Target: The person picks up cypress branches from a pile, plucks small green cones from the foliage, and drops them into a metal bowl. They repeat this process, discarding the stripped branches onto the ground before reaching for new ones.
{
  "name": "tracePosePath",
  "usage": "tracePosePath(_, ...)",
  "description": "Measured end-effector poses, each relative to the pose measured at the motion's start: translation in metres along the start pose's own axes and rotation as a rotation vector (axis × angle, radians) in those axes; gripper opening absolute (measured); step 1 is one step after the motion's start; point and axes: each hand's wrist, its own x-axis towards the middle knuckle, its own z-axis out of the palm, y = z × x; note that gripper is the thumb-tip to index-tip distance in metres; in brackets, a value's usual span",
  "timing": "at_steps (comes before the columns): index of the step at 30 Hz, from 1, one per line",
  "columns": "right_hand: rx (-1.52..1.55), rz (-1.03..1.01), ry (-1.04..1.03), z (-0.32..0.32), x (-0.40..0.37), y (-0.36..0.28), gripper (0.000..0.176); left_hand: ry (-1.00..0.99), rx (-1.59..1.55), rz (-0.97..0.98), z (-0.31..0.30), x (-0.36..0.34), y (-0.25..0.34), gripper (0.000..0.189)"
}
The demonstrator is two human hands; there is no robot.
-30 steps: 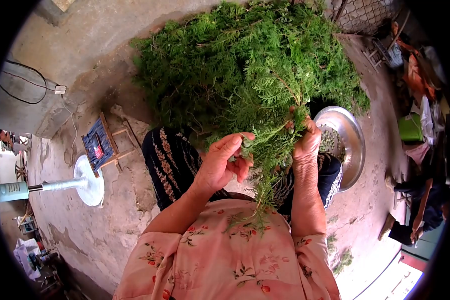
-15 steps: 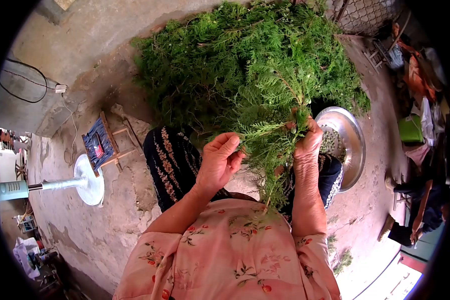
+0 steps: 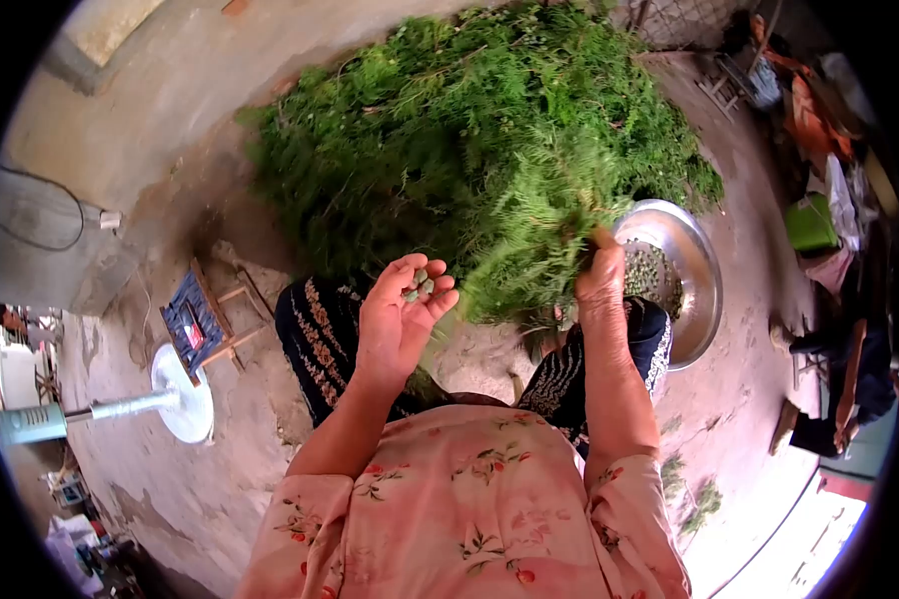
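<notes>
My left hand [image 3: 395,314] is turned palm up with curled fingers, and several small green seed cones [image 3: 420,286] lie in it. Wrapped round the stem end of a leafy green branch [image 3: 534,235] is my right hand [image 3: 601,272], above my right knee. The branch is blurred by motion and overlaps the big pile of green branches [image 3: 400,130] in front of me. Just right of my right hand, a metal basin [image 3: 707,299] stands on the floor with many small green cones [image 3: 649,275] inside.
A small folding stool [image 3: 198,319] and a fan with a round base [image 3: 182,394] stand at the left. At the right are a green bag [image 3: 811,225], piled cloths and a seated person in dark clothes [image 3: 869,369]. Leafy scraps [image 3: 704,504] lie on the lower right floor.
The branch in my right hand has swung forward, away from my chest. My left hand has moved left off the branch and turned up, showing the cones. The view has shifted slightly.
</notes>
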Motion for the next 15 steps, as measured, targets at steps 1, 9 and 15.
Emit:
tracePosePath(1, -0.111, -0.058, -0.036, 0.0, -0.007, 0.003, 0.011, -0.053, -0.03, 0.0, 0.007, 0.006, -0.004, 0.021)
tracePosePath(9, -0.299, 0.11, 0.063, -0.129, 0.099, 0.165, 0.01, -0.152, 0.238, -0.11, 0.095, 0.04, -0.039, 0.036)
tracePosePath(15, -0.253, 0.045, 0.016, -0.065, 0.036, 0.111, 0.013, -0.321, 0.267, -0.393, 0.158, 0.079, -0.13, 0.089)
